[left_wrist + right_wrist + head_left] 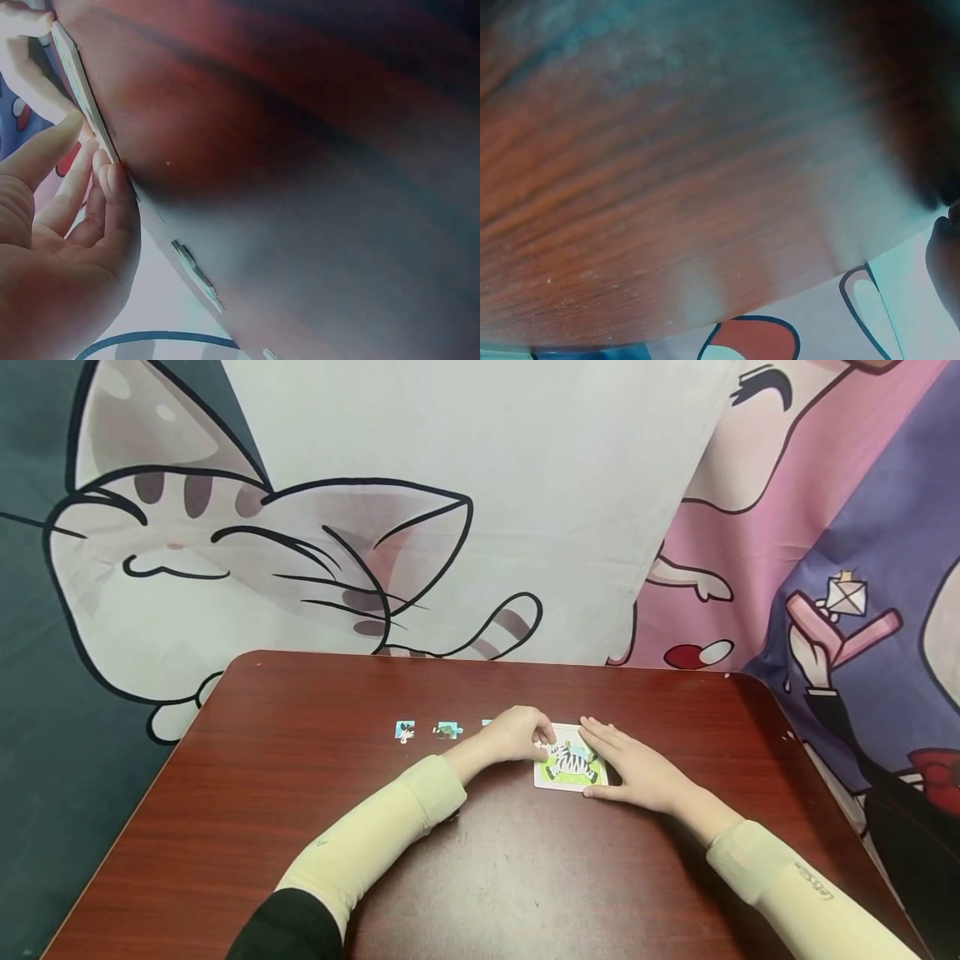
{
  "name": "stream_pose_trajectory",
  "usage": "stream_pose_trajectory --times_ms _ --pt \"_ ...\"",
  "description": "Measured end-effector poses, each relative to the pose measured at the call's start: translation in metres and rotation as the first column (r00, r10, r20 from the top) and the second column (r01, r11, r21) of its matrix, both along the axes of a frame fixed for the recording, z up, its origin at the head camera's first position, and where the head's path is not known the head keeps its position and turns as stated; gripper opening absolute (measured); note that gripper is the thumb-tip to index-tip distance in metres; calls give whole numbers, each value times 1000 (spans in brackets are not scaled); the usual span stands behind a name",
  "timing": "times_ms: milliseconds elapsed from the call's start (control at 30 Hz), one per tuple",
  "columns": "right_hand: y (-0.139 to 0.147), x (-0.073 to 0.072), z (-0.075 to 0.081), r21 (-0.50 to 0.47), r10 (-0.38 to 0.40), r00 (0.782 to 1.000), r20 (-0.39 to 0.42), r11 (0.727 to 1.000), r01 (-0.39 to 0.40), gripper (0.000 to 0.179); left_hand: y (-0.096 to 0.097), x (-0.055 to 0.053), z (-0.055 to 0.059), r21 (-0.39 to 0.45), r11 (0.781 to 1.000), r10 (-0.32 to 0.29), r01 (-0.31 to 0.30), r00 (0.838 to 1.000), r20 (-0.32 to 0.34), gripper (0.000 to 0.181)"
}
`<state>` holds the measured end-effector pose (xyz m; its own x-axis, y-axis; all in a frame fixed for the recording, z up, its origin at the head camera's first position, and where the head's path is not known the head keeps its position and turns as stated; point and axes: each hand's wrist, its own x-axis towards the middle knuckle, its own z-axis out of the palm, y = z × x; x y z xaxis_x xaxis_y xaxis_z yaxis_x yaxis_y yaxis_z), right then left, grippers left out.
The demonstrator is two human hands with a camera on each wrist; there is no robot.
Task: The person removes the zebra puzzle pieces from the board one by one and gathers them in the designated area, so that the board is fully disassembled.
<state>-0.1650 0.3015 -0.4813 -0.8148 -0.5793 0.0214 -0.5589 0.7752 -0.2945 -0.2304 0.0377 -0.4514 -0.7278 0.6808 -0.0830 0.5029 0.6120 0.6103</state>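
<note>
Lots of table [487, 877] shows around the zebra puzzle [572, 766]; right hand [637, 770] spreads wide at one edge, left hand [517, 734] bends opposite, grip unclear.

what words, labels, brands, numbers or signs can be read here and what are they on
Right sleeve: lettering, too small and blurred to read.
Left sleeve: one tiny mark, illegible.
Zebra card: no lettering visible.
Nothing else readable anywhere.
</note>
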Motion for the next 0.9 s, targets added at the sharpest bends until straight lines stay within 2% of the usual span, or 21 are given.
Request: stream_pose_trajectory --times_ms 267,600,900 --pt "0 1 1 -8 -5 1000 4 1000 5 99 0 6 1 -96 995 -29 20 995 -93 20" --pt "0 1 2 17 -29 999 37 999 29 101 3 8 3 -118 993 -12 -1 994 -109 20" --pt "0 0 1 17 -25 999 35 1000 24 102 4 9 5 -136 990 3 -19 993 -116 19"
